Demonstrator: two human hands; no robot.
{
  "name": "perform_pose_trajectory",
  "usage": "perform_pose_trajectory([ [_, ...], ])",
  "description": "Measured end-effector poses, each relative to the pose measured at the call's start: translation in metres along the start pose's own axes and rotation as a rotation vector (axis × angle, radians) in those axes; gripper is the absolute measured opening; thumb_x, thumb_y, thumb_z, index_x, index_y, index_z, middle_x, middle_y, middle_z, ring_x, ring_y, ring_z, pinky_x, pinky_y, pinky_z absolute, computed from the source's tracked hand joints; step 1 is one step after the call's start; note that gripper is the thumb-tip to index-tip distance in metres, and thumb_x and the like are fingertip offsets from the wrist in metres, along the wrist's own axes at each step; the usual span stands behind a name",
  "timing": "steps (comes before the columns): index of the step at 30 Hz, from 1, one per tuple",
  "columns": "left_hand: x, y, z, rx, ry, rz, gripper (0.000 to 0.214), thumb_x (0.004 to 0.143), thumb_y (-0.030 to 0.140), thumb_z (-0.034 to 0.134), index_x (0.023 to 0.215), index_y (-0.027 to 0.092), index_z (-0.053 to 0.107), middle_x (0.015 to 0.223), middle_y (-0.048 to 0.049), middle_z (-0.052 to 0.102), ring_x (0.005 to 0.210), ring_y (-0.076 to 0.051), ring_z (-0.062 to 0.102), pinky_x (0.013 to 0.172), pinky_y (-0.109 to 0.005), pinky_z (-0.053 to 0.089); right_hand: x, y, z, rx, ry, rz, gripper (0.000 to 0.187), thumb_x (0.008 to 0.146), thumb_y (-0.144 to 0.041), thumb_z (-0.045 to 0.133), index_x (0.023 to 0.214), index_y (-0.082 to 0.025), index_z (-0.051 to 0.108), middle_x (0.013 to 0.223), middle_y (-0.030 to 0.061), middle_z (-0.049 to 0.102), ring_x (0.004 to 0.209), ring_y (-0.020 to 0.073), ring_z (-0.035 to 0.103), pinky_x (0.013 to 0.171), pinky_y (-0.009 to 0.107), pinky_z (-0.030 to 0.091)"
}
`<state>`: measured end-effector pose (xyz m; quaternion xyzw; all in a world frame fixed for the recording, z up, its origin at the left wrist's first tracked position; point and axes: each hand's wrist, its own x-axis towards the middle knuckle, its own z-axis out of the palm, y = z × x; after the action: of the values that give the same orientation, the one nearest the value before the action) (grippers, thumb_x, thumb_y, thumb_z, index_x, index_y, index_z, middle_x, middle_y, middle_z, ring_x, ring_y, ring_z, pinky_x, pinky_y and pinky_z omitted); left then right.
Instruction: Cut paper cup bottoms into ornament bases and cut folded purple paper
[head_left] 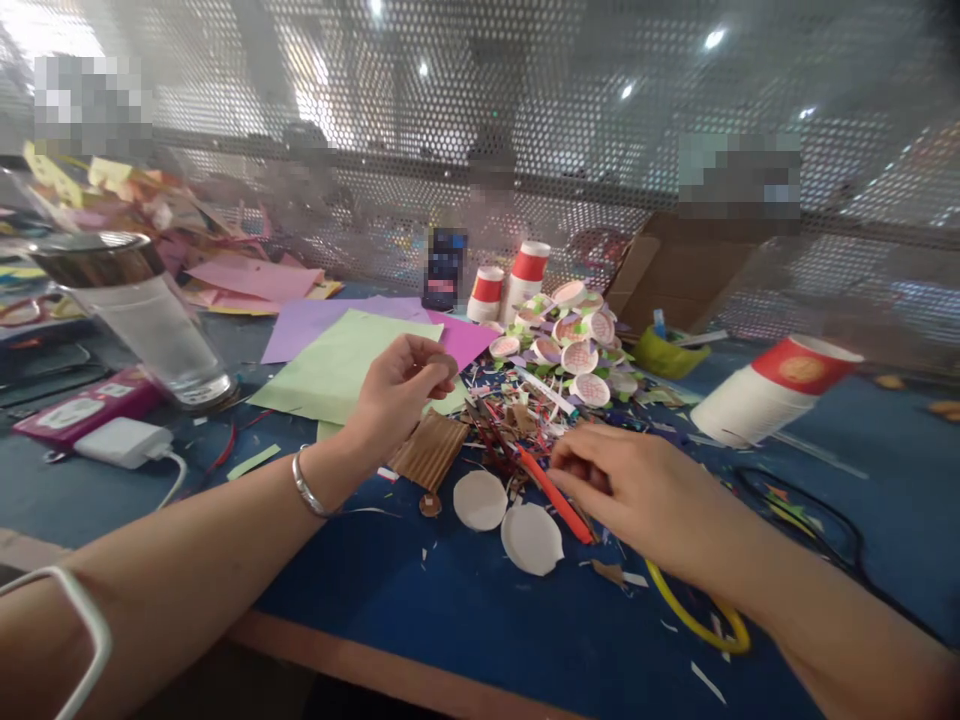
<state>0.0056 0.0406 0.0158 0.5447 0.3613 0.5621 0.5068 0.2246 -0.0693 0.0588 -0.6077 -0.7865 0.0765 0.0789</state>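
Observation:
My left hand [401, 398] is raised over the pale green paper [337, 360], thumb and fingers pinched together. Something small and brown may be at its fingertips, but I cannot make it out. Below it lie a piece of corrugated cardboard [430, 448] and a small brown disc [429, 505]. Two white paper discs [480, 500] rest on the blue table between my hands. My right hand [626, 485] hovers with loosely curled fingers, thumb apart, beside an orange-handled tool [556, 497]. No object shows in its grasp. The tool's dark end lies among paper scraps.
A heap of decorated paper-cup bottoms [579, 357] stands behind the scraps, with stacked cups [525, 275] and a phone [444, 268] at the back. A tilted cup stack [772, 390] lies right. A water glass [161, 330] and white charger [124, 442] are left. A yellow loop [701, 625] lies near my right wrist.

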Motion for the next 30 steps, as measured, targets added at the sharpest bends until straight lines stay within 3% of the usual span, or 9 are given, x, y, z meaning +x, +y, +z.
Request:
perform_pose_trajectory([
  [5,0.000,0.003,-0.001,0.033,0.017,0.040,0.013,0.078,0.017,0.067,0.087,0.019,0.057,0.077,0.0006,0.064,0.065,-0.009,0.062,0.065,-0.026,0.051,0.053,-0.016,0.012,-0.057,-0.007,0.004,0.011,0.090,-0.029,0.061,0.085,-0.020,0.062,0.080,0.0044,0.069,0.072,0.0197,0.062,0.056,0.029,0.034],
  [10,0.001,0.004,0.001,0.040,0.027,0.031,0.012,0.079,0.017,0.065,0.086,0.019,0.055,0.076,0.0017,0.063,0.065,-0.009,0.063,0.067,-0.026,0.053,0.072,-0.021,0.025,-0.045,-0.028,0.008,0.010,0.085,-0.029,0.065,0.086,-0.020,0.061,0.073,0.0027,0.067,0.062,0.0167,0.059,0.052,0.027,0.029],
  [15,0.001,0.004,0.000,0.025,0.020,0.043,0.013,0.079,0.017,0.065,0.087,0.019,0.055,0.077,0.0018,0.063,0.065,-0.008,0.064,0.066,-0.025,0.053,0.075,-0.023,0.028,-0.020,-0.017,0.025,0.012,0.076,-0.027,0.068,0.081,-0.021,0.058,0.070,0.0011,0.064,0.061,0.0161,0.055,0.052,0.027,0.027],
  [23,0.000,0.009,-0.002,0.048,0.017,0.025,0.011,0.079,0.019,0.065,0.085,0.019,0.055,0.076,0.0004,0.065,0.063,-0.010,0.065,0.060,-0.025,0.049,0.069,-0.001,0.015,0.082,0.070,0.091,0.015,0.085,-0.029,0.055,0.073,-0.021,0.056,0.067,0.0015,0.063,0.061,0.0157,0.054,0.057,0.028,0.034],
  [30,0.006,0.008,-0.008,0.094,0.052,0.081,0.007,0.080,0.021,0.062,0.083,0.019,0.056,0.075,0.0001,0.068,0.060,-0.009,0.060,0.055,-0.023,0.043,0.047,0.007,0.012,0.182,0.078,0.102,0.014,0.084,-0.030,0.058,0.074,-0.021,0.059,0.066,-0.0004,0.064,0.058,0.0143,0.055,0.055,0.028,0.036],
])
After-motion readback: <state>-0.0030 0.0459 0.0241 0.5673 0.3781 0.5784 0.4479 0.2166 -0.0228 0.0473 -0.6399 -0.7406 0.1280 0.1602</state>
